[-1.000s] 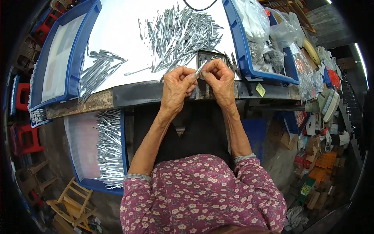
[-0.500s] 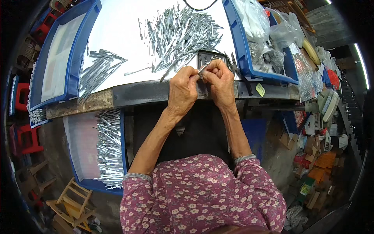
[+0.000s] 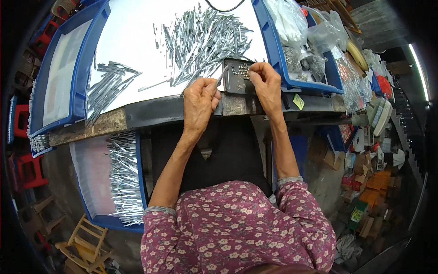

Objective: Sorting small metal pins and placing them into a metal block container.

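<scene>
My left hand is closed around a slim grey metal strip, whose end sticks up past the fingertips at the table's front edge. My right hand reaches over the right side of a small dark tray. Its thumb and forefinger are pinched together by the small shiny metal parts in that tray; anything between them is too small to make out. Beyond the hands lies a large heap of similar metal strips on the white tabletop. A smaller pile of strips rests to the left.
A blue bin stands at the table's left, and another blue bin with plastic bags is at the right. Below the table, a blue crate holds many metal strips. A yellow label sticks near the front edge.
My hands were together over the tray and have moved apart. The left went left with the metal strip; the right now pinches at the small parts. The whole view has shifted slightly.
</scene>
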Action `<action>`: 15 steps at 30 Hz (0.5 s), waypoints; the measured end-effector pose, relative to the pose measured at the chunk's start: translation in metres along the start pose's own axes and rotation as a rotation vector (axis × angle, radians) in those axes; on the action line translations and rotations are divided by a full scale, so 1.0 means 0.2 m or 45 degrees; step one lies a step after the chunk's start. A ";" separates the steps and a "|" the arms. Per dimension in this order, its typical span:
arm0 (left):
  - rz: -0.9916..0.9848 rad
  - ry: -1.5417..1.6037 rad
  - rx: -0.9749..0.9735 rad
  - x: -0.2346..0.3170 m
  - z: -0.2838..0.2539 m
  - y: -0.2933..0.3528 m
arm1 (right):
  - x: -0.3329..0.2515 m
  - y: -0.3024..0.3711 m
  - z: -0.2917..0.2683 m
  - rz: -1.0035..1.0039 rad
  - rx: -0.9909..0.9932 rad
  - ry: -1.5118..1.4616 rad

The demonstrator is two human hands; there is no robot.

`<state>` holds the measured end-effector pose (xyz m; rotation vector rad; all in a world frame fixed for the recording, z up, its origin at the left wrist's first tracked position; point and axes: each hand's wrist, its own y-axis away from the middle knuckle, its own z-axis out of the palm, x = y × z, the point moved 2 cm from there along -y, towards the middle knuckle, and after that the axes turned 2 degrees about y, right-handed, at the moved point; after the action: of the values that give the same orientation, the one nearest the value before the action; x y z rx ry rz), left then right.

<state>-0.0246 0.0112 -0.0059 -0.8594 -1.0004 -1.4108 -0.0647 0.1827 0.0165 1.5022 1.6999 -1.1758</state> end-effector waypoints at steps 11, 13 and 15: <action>-0.052 0.025 -0.028 -0.01 -0.02 -0.01 | 0.06 -0.08 0.13 -0.437 -0.083 0.683; -0.026 -0.069 -0.015 -0.01 -0.02 -0.01 | 0.06 -0.09 0.13 -0.429 -0.094 0.696; 0.000 -0.033 -0.027 -0.02 -0.02 -0.01 | 0.05 -0.09 0.14 -0.421 -0.103 0.713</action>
<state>-0.0263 0.0096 -0.0105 -0.8952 -1.0063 -1.4157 -0.0885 0.1641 -0.0003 1.6424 2.4110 -0.8649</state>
